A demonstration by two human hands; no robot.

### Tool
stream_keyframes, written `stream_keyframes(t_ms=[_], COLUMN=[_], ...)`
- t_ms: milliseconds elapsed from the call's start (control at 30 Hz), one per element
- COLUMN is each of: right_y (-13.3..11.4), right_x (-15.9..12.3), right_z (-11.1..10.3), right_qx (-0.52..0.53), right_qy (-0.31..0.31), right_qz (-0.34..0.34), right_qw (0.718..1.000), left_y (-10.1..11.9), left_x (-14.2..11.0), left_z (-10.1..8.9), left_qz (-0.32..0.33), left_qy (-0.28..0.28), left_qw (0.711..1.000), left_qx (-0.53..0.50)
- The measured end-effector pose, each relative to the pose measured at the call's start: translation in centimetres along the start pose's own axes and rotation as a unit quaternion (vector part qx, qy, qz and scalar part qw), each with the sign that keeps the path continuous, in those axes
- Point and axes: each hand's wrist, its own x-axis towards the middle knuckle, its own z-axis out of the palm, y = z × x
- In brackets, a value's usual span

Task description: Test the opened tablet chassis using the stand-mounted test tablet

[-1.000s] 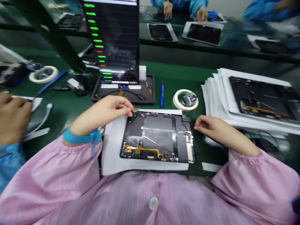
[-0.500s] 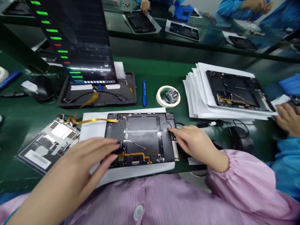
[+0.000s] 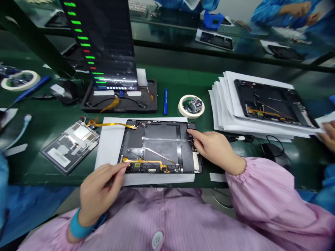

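Observation:
An opened black tablet chassis [image 3: 159,144] lies on a white sheet [image 3: 110,146] at the near edge of the green bench. My left hand [image 3: 101,186] is closed in a pinch at the chassis's lower left corner, beside an orange flex strip. My right hand [image 3: 213,148] rests on the right side, forefinger and thumb pressed on the upper right corner and the other fingers curled. A long orange ribbon cable [image 3: 112,124] runs from the upper left corner to a flat silver part [image 3: 70,144] lying to the left.
Behind stand an upright screen with green bars [image 3: 104,45] on a black tray [image 3: 86,103], a blue pen [image 3: 165,101] and a tape roll [image 3: 191,106]. A stack of white sheets [image 3: 222,111] with another chassis [image 3: 272,103] lies right. Another person's hand [image 3: 328,134] reaches in at the right edge.
My left hand went from the chassis's upper left edge down to its lower left corner. My right hand moved onto the upper right corner. The silver part with its ribbon now shows at left.

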Motion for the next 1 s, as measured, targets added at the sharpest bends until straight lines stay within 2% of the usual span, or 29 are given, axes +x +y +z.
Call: stream_keyframes(t_ms=[267, 500, 633, 733, 800, 867, 933, 1000], right_y=[-0.2, 0.5, 0.7, 0.9, 1.2, 1.5, 1.7, 1.9], right_x=[-0.6, -0.4, -0.5, -0.6, -0.8, -0.9, -1.1, -1.3], right_z=[0.6, 1.4, 1.6, 1.8, 2.1, 2.5, 2.9, 3.1], right_qx=[-0.016, 0.0, 0.015, 0.033, 0.051, 0.07, 0.082, 0.086], right_qy=[0.024, 0.014, 0.01, 0.023, 0.036, 0.051, 0.061, 0.064], right_qz=[-0.014, 0.013, 0.024, 0.02, 0.015, 0.006, -0.005, -0.012], right_qw=[0.999, 1.0, 1.0, 0.999, 0.998, 0.996, 0.995, 0.994], left_y=[-0.3, -0.3, 0.3, 1.8, 3.6, 5.6, 7.4, 7.9], left_x=[0.2, 0.1, 0.7, 2.6, 4.6, 6.6, 8.7, 10.7], left_z=[1.9, 2.5, 1.4, -1.1, -3.3, -5.4, -6.8, -7.3], left_qz=[0.027, 0.022, 0.026, 0.035, 0.024, 0.025, 0.075, 0.112], left_qy=[0.068, 0.093, 0.088, 0.092, 0.063, -0.029, -0.148, -0.197], left_qw=[0.996, 0.995, 0.995, 0.994, 0.996, 0.991, 0.967, 0.953], left_qx=[0.044, 0.005, -0.03, -0.04, -0.062, -0.127, -0.196, -0.2])
